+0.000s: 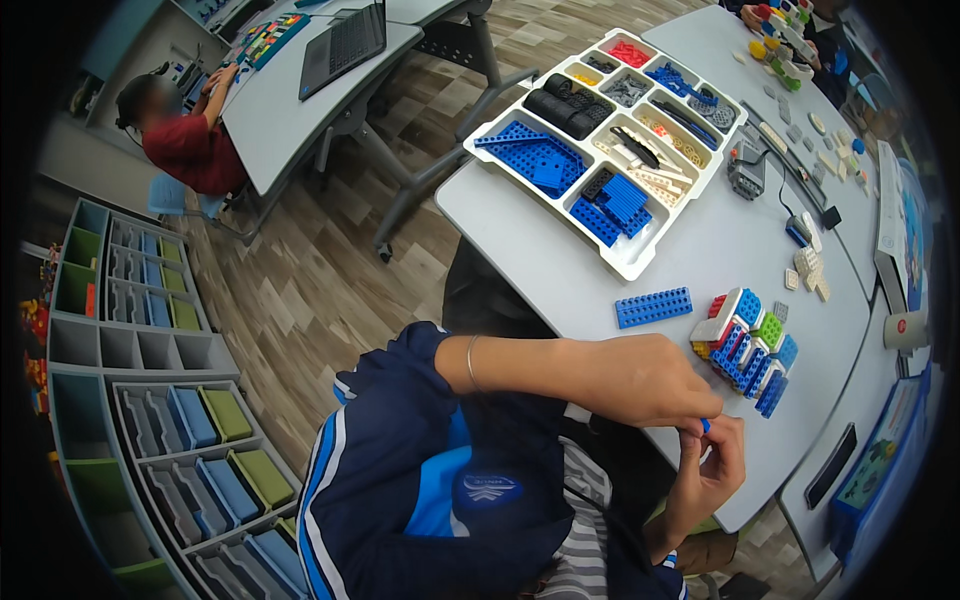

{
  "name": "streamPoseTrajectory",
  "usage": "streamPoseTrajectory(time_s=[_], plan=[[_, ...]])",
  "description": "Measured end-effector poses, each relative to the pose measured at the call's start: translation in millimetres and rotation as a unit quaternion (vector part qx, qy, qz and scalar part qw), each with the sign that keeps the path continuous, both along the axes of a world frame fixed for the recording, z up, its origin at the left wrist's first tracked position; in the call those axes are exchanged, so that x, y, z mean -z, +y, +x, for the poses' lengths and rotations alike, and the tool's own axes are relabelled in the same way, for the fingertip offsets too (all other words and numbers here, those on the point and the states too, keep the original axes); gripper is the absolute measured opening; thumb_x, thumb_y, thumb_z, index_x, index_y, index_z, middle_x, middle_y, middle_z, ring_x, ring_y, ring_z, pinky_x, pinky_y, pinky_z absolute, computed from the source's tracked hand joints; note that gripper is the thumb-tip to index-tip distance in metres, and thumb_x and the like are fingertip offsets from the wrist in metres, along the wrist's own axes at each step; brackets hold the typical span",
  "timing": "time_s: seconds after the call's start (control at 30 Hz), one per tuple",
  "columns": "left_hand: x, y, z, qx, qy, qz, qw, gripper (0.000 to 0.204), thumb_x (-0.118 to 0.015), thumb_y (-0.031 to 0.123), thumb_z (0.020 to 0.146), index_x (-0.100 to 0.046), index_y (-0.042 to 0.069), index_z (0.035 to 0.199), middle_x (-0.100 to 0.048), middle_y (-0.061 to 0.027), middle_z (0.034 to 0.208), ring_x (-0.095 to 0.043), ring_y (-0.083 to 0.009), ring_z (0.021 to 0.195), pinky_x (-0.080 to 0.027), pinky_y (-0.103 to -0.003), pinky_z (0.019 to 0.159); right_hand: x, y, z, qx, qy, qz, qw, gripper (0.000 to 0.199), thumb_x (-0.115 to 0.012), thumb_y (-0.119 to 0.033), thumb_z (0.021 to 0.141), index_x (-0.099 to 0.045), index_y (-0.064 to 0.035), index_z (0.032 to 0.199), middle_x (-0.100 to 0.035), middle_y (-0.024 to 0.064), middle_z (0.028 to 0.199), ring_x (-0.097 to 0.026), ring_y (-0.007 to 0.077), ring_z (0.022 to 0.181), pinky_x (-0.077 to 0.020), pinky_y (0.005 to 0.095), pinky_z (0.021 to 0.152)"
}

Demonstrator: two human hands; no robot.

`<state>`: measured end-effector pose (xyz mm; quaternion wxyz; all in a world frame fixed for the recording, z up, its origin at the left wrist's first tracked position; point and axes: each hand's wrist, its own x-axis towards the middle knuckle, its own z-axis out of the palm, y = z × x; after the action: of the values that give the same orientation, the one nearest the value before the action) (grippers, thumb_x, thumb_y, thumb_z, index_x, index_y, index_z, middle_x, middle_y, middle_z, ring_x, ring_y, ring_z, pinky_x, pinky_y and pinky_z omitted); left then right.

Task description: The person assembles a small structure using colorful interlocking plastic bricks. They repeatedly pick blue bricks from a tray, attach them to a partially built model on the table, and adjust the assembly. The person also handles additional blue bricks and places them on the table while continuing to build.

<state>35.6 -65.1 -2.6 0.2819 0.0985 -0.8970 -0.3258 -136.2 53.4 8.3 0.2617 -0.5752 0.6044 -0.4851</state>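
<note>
Left hand (650,385) and right hand (712,475), mine, pinch a small blue piece (705,426) at near edge of desk (570,300); my left forearm (530,365) hides some edge. Beyond, left-to-right: parts tray (628,270) at left corner, blue plate (653,308), multicoloured brick model (745,345).

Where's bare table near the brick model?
Bare tabletop: between the white sorting tray and multicoloured brick model; left of the blue studded plate; below the model, beside the right hand. Crowded: right of the tray, with a grey electronic brick and scattered white bricks.
</note>
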Motion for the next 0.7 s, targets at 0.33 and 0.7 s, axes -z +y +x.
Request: streamPoseTrajectory(time_s=[0.33,0.7], plan=[[11,-2,-14,0.028,0.063,0.061,0.996,0.023,-0.063,0.03,0.098,-0.056,0.009,0.091,-0.062,-0.0096,0.072,-0.065,-0.0352,0.069,-0.048,-0.045,0.059,4,9,-8,0.006,-0.118,0.026,0.993,0.01,-0.075,0.003,0.087,-0.068,-0.0005,0.092,-0.063,0.0058,0.087,-0.047,0.0139,0.072,-0.0384,0.0262,0.066],[-8,19,-7,-0.035,0.037,0.02,0.999,0.019,-0.074,0.022,0.091,-0.067,0.005,0.098,-0.064,-0.0066,0.079,-0.067,-0.0253,0.068,-0.052,-0.036,0.057,-7,8,-29,-0.024,-0.002,0.003,1.0,0.014,-0.082,-0.001,0.08,-0.072,-0.0042,0.089,-0.074,0.0064,0.089,-0.053,0.0162,0.071,-0.0405,0.0285,0.06]])
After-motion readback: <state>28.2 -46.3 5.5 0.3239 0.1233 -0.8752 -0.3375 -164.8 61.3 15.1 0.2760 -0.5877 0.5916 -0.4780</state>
